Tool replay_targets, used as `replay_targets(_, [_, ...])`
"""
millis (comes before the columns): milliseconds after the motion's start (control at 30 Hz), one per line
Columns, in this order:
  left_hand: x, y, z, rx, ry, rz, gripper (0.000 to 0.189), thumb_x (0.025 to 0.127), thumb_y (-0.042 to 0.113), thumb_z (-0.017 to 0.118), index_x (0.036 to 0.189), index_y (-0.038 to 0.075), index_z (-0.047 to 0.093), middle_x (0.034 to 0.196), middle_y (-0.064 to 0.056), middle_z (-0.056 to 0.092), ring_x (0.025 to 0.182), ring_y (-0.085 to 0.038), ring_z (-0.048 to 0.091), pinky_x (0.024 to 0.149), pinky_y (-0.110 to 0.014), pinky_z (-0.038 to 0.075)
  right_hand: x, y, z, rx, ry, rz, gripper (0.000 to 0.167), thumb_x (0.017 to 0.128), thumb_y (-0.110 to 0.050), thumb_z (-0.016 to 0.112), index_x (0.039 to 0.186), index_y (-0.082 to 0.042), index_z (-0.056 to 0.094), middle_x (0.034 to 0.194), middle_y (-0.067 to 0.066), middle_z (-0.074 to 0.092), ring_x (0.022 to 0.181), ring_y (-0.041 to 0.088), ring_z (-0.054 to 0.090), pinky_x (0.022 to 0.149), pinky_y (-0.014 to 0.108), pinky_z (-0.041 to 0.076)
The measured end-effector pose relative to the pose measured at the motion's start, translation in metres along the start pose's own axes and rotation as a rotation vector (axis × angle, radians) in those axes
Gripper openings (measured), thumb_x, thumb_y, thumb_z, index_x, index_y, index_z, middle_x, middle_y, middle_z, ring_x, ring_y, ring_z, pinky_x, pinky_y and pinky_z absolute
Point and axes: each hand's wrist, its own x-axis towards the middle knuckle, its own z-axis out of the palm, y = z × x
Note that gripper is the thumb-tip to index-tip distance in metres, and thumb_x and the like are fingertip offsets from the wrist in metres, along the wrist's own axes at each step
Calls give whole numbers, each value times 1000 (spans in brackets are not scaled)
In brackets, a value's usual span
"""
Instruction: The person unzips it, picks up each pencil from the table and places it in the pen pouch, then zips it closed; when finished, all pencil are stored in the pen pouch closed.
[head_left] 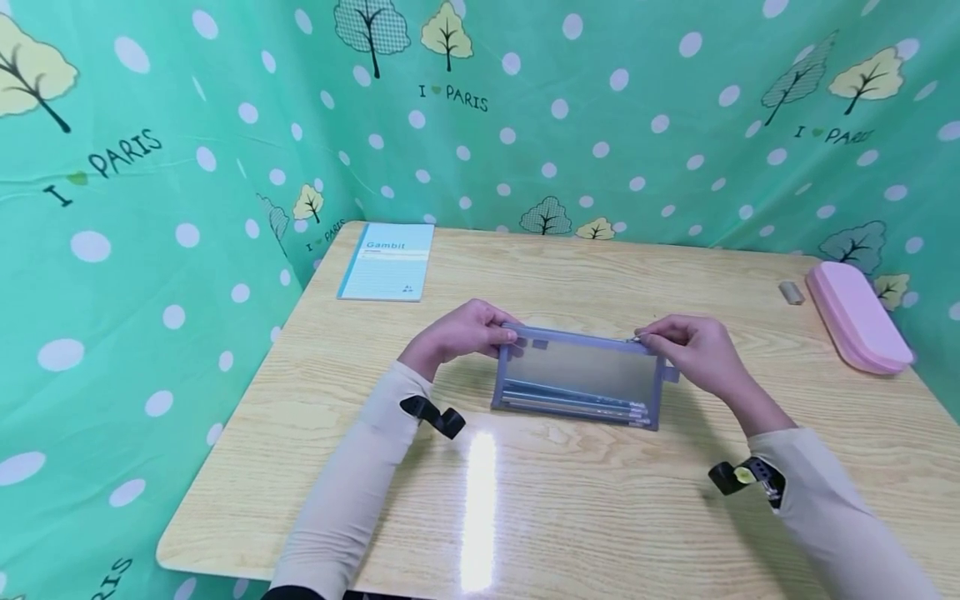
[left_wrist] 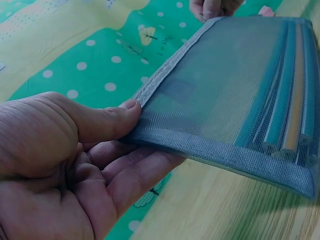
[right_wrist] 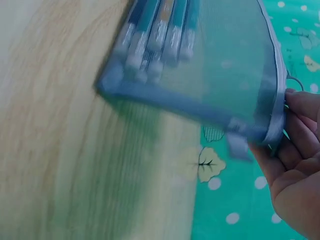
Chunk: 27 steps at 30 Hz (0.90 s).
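Note:
A grey-blue mesh zipper pouch (head_left: pixel 577 362) is held up over the table, its long zipped edge at the top. Several pens (right_wrist: pixel 161 37) lie along its bottom, seen through the mesh; most look blue-green and one orange. My left hand (head_left: pixel 468 329) pinches the pouch's upper left corner, thumb on the front and fingers behind, as the left wrist view shows. At the upper right end, my right hand (head_left: pixel 693 350) pinches the zipper edge by its pull. A small fabric tab (right_wrist: pixel 239 146) sticks out from the side near that hand.
A light blue notebook (head_left: pixel 390 262) lies at the table's back left. Toward the back right are a small grey eraser-like block (head_left: pixel 791 292) and a pink pencil case (head_left: pixel 862 317). Green printed cloth (head_left: pixel 525 108) hangs behind and left of the wooden table (head_left: pixel 300 467).

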Motion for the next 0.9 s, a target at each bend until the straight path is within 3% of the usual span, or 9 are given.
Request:
replay_targets(67, [0,0,-1,3,4,-7,28,105,1,56,128,-11,66,111,-25,75,104,-32,74,91,-37,63,-2,4,-2,22,3,18,16,99,-10,70,104,4,77,98,15,79,77,-6,67,66,10,54])
replay_targets(167, [-1,-1,-2,7,11,-20,27,104,0,57,127,-11,66,110,-25,75,104,-33,74,91,-36,64,-4,12,-3,67,2,46,19,100,-13,69,106,5,76,95,-3,79,80,-8,68,70,8,55])
replay_targets(267, [-1,-1,-3,10,6,-27,27,104,0,57,127,-11,66,110,-25,75,104,-32,74,91,-36,63,-7,19,-4,148,-14,74,22,102,-11,67,109,8,73,93,-20,75,83,-6,69,73,11,58])
replay_targets(333, [0,-2,-4,10,2,-37,26,104,0,57,126,-11,66,110,-25,75,103,-31,74,91,-36,63,-10,23,-4,218,-30,99,23,103,-9,64,110,12,71,94,-25,73,85,-5,70,75,14,61])
replay_targets(400, [0,-2,-4,9,-5,-47,26,104,1,57,126,-10,67,111,-24,75,102,-29,75,91,-36,63,-12,25,-5,296,-46,128,22,103,-7,63,110,13,69,96,-24,73,86,-3,71,77,17,62])
replay_targets(567, [0,-4,-7,6,-14,-61,27,104,1,57,127,-10,66,112,-23,75,102,-28,75,91,-36,63,-17,33,-5,472,-62,167,13,103,-2,61,104,3,73,98,-16,77,87,2,74,78,21,63])
replay_targets(733, [-1,-6,-10,16,1,-70,26,104,2,57,126,-9,67,109,-23,76,99,-27,76,89,-36,64,-22,40,-6,696,-77,192,18,102,5,57,99,-2,73,98,-7,79,85,9,76,79,23,63])
replay_targets(900, [-2,-6,-12,13,6,-83,26,104,1,57,126,-9,67,110,-23,75,96,-25,76,88,-36,64,-25,44,-6,754,-97,213,23,102,8,55,97,-6,73,95,-4,78,84,11,77,80,24,63])
